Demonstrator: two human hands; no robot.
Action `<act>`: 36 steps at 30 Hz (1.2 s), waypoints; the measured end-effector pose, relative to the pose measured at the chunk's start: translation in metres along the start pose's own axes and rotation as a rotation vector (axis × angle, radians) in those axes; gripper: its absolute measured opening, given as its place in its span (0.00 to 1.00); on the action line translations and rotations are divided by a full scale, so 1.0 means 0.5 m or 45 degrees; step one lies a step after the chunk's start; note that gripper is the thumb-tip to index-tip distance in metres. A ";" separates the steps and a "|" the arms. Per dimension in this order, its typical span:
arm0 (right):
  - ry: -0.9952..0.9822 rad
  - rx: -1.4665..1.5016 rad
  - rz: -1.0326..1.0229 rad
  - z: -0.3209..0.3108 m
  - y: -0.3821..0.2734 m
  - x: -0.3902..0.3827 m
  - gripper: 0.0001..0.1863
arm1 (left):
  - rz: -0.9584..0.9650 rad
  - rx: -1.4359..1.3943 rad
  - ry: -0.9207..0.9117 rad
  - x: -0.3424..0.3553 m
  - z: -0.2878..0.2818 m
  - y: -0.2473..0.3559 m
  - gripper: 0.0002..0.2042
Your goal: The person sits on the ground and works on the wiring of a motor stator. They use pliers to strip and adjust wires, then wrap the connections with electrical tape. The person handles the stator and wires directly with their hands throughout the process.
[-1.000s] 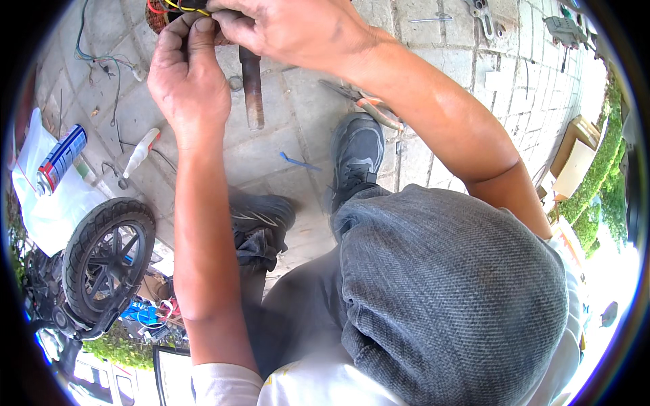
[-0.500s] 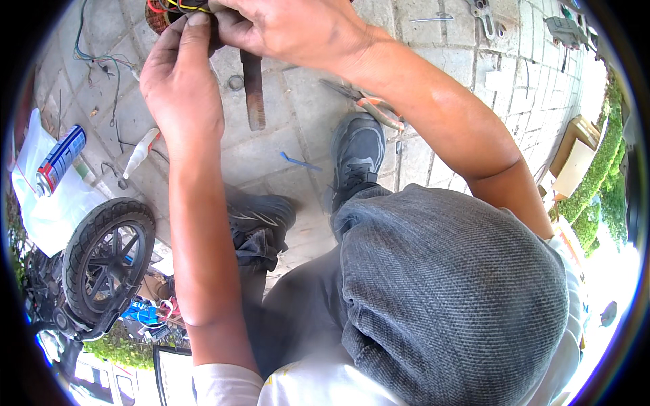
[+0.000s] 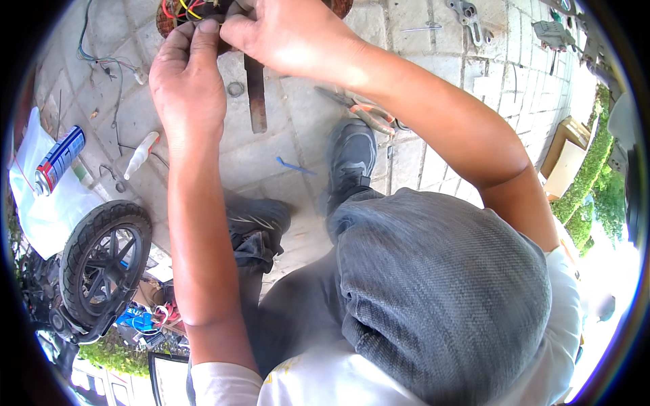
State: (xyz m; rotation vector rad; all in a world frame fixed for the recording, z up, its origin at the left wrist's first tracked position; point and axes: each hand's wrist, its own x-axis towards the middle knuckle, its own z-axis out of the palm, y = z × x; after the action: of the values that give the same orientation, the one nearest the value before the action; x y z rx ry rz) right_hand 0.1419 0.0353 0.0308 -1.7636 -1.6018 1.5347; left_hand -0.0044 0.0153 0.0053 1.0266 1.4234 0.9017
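Observation:
At the top edge my left hand and my right hand meet with their fingertips almost touching. The left thumb and fingers are pinched where thin red and yellow wires run in. My right fingers are closed just beside them, and what they pinch is hidden. Behind both hands sits a round part with a reddish-brown, copper-like rim, cut off by the picture's edge. From under the hands a dark flat bar points toward me, with a small ring on the paving to its left.
Orange-handled pliers lie by my right shoe. Left on the paving are loose cables, a white bottle, and a spray can on a plastic bag. A black wheel stands lower left; cardboard is far right.
Both hands stay together at the wires with fingers closed. The view has shifted slightly, and my right elbow sits a little farther to the right and lower.

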 end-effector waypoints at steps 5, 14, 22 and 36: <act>0.049 0.250 0.384 0.010 -0.032 0.001 0.13 | -0.006 0.103 -0.068 0.002 -0.009 0.005 0.13; -0.023 1.045 0.456 0.014 0.016 0.006 0.09 | -0.125 -0.361 -0.101 0.011 -0.009 -0.023 0.12; 0.628 -0.568 -1.017 0.020 0.046 -0.016 0.10 | -0.187 -0.470 -0.083 0.012 -0.009 -0.015 0.12; 0.670 -0.625 -0.993 0.034 0.048 -0.006 0.07 | -0.325 -0.677 0.036 0.007 -0.014 -0.018 0.12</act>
State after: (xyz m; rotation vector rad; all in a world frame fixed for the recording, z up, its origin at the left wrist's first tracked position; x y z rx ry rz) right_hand 0.1408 0.0178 0.0072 -1.2906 -2.0878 0.3129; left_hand -0.0122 0.0155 -0.0038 0.4258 1.2076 1.0298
